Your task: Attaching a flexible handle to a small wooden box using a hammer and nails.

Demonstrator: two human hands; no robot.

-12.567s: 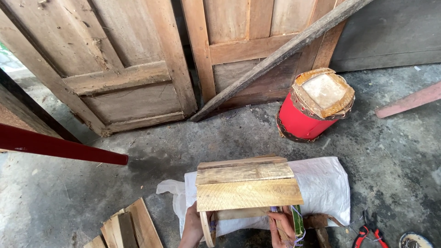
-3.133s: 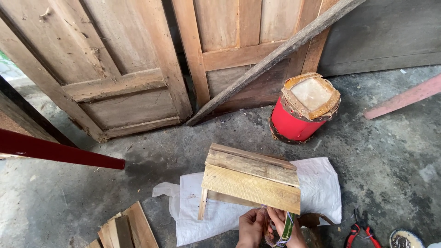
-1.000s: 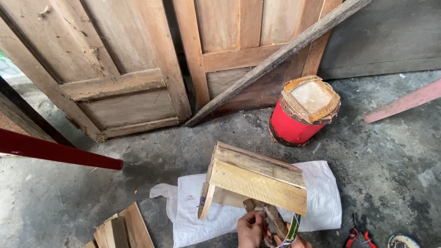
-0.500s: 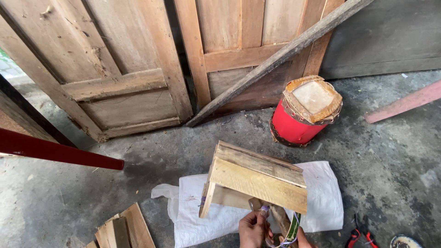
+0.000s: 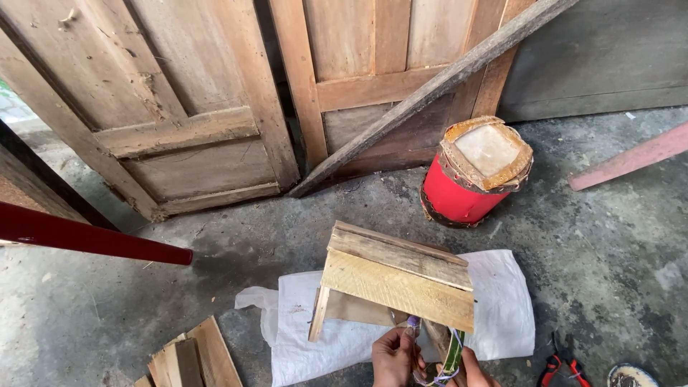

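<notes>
A small stool of pale wooden planks (image 5: pixel 398 279) stands on a white woven sack (image 5: pixel 502 301) on the concrete floor. At the bottom edge of the head view, my left hand (image 5: pixel 393 357) and my right hand (image 5: pixel 479 371) sit at the stool's near leg (image 5: pixel 434 337). Both grip a green strap with thin light string (image 5: pixel 451 352) against that leg. The fingers are partly cut off by the frame edge.
A red drum with a worn hide top (image 5: pixel 474 172) stands behind the stool. Old wooden doors (image 5: pixel 201 107) and a leaning plank (image 5: pixel 430 89) fill the back. A dark red beam (image 5: pixel 86 235) juts in at left. Wood offcuts (image 5: pixel 188 358) lie lower left, red-handled pliers (image 5: pixel 560 362) lower right.
The stool has been tilted and turned since the earliest frame. My hands have come together at its near leg with the strap and string; little differs over the last second.
</notes>
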